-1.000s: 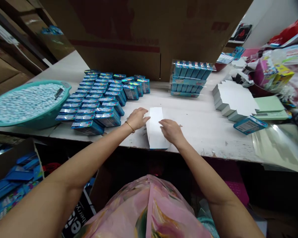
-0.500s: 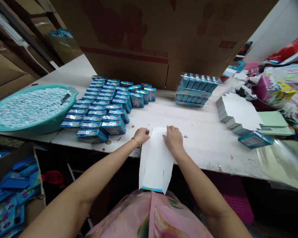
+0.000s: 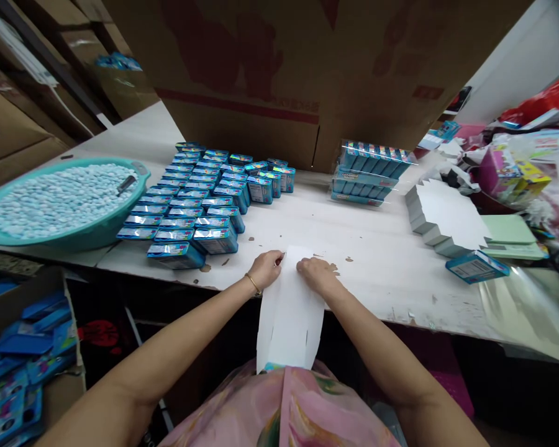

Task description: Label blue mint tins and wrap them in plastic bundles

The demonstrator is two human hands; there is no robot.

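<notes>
A white cardboard box blank lies partly on the table's front edge and reaches down to my lap, its blank side up and a bit of blue print at the near end. My left hand pinches its left edge near the far end. On the opposite edge, my right hand has its fingers curled over the card. Rows of small blue packs stand on the table to the left of my hands.
A teal basin of pale blue candies stands far left. Behind is a large carton. Clear-wrapped blue packs stand back right, beside a stack of white box blanks and a lone blue pack. A carton of blue packs sits below left.
Both hands have come slightly nearer to me with the white blank. My right hand has shifted inward, its fingers now more curled over the blank's edge.
</notes>
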